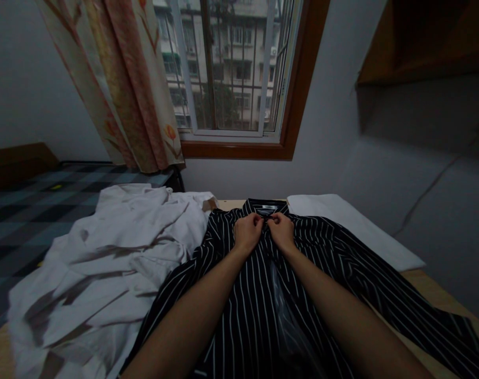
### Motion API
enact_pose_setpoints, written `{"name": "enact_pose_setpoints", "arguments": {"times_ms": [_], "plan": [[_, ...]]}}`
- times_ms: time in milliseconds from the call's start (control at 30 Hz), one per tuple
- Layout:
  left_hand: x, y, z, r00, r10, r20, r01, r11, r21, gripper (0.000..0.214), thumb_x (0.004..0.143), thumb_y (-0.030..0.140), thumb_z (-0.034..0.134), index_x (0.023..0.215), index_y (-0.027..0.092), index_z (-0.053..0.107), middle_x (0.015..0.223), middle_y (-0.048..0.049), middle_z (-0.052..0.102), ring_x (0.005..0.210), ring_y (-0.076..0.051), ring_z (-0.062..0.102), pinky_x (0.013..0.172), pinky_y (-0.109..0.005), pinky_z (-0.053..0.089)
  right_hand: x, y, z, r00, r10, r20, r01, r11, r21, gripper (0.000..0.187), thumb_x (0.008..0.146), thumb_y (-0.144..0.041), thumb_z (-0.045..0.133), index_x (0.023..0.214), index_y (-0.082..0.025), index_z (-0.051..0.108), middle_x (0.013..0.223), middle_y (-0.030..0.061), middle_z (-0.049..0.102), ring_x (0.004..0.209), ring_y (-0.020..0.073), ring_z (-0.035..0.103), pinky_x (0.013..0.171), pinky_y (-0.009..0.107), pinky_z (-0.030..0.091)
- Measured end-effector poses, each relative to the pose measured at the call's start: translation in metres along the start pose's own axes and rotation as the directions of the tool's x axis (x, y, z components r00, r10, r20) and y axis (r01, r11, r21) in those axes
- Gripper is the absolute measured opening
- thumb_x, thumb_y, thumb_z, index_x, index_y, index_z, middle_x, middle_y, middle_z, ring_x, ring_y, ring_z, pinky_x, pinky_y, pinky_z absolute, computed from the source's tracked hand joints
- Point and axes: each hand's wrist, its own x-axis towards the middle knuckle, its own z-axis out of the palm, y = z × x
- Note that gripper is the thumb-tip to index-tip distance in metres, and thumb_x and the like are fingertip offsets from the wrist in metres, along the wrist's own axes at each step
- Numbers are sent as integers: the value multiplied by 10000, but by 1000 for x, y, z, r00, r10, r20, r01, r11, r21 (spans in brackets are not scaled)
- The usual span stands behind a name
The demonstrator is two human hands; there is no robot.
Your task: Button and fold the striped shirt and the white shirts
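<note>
A black shirt with thin white stripes (342, 273) lies spread out front side up on a wooden surface (429, 287). Both my hands meet at its collar opening, near the far end. My left hand (247, 230) is closed, pinching the left edge of the shirt's front just below the collar. My right hand (281, 229) is closed too, pinching the right edge beside it. The fingertips of both almost touch. Both forearms stretch over the shirt's middle.
A crumpled white garment with grey leaf prints (105, 268) lies to the left, touching the shirt. A white folded cloth (353, 226) sits at the right. A checked bed cover (22, 210) is far left. Behind are a patterned curtain (125, 89) and a window (231, 68).
</note>
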Motion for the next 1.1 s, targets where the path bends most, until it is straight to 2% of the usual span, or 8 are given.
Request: {"name": "enact_pose_setpoints", "arguments": {"times_ms": [133,367,533,733,867,967,1100], "plan": [[-1,0,0,1000,-6,-5,6,1000,30,174,878,330,577,911,231,716,866,-32,734,832,-188,669,784,-264,443,1,1,2,1000,7,12,-8,999,39,230,731,-316,539,820,-171,694,724,57,710,682,214,645,698,309,464],[-3,1,0,999,46,23,-48,992,113,209,904,348,537,943,242,712,910,-49,735,870,-210,670,801,-283,436,2,1,3,998,-4,56,0,997,79,276,765,-381,548,834,-166,706,780,75,728,716,217,655,700,313,475],[-3,0,-1,997,57,43,-62,990,125,213,915,328,515,978,248,702,940,-49,727,892,-204,660,814,-279,433,2,2,3,996,-26,88,7,978,209,258,749,-374,557,792,-175,715,786,64,738,768,223,660,735,322,487],[-4,-1,-2,993,116,32,-119,982,147,208,919,251,495,988,242,691,993,-50,715,928,-202,648,814,-276,433,3,5,3,991,2,130,-47,939,342,234,678,-336,612,785,-167,735,798,63,740,773,232,663,772,348,487],[-4,-3,-2,984,175,20,-176,970,170,231,932,239,467,1010,226,684,993,-62,707,941,-202,639,827,-279,432,4,7,4,985,24,172,-99,892,441,251,700,-366,582,720,-163,728,717,52,721,694,218,660,691,336,506],[-4,-5,-1,980,197,19,-198,967,159,241,926,210,466,1028,223,684,996,-63,701,935,-196,636,831,-279,435,5,8,4,980,24,200,-115,879,463,278,715,-374,552,730,-155,722,674,48,708,615,195,646,623,321,512],[-3,-8,1,979,206,-14,-204,976,76,225,899,185,522,1038,231,694,1032,-40,705,940,-181,640,845,-267,443,7,10,3,983,2,186,-88,886,456,226,640,-326,631,758,-153,717,733,52,726,666,191,651,669,315,516]]}}
